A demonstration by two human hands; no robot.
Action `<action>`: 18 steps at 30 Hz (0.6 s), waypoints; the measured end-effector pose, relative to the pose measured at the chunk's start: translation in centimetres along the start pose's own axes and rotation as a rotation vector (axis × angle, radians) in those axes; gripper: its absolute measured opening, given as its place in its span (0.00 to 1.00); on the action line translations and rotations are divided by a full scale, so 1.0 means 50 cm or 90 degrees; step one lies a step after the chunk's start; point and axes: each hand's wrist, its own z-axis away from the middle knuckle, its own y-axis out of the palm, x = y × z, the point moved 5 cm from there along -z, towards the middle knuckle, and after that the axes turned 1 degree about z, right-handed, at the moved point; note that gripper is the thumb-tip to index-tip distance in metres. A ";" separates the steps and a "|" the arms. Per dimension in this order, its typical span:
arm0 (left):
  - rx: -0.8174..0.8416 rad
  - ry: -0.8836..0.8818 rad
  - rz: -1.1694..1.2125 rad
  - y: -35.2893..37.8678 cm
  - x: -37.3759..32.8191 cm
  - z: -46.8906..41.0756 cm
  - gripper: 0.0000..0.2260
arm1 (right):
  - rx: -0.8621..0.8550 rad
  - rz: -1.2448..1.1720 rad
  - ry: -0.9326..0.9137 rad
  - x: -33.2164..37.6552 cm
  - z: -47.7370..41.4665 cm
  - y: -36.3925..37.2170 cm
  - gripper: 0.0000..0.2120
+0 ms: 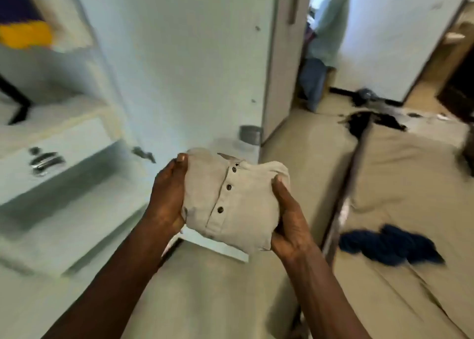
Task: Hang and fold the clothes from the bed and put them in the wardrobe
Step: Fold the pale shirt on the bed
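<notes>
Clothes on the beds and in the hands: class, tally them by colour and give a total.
Beige: 1, the folded shirt, gripped by the left hand and right hand
Dark blue: 1, the blue garment lying on the bed
Black: 1, the black garment at the far end
Total: 3

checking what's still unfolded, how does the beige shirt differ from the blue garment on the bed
The beige shirt is folded into a compact bundle; the blue garment lies crumpled and spread out. The beige shirt is held up between the left hand and right hand; the blue garment rests on the bed. The beige shirt is pale with dark buttons showing; the blue garment is dark, no buttons visible. Both are soft clothing.
</notes>
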 end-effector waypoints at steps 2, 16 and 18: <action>-0.055 0.019 0.008 -0.109 -0.082 -0.016 0.16 | 0.061 0.074 0.040 -0.044 -0.037 0.125 0.20; -0.269 -0.040 0.150 -0.679 -0.323 -0.118 0.34 | 0.352 0.257 0.155 -0.379 -0.358 0.713 0.16; -0.252 -0.066 0.200 -0.747 -0.360 -0.112 0.36 | 0.400 0.247 0.206 -0.442 -0.373 0.804 0.15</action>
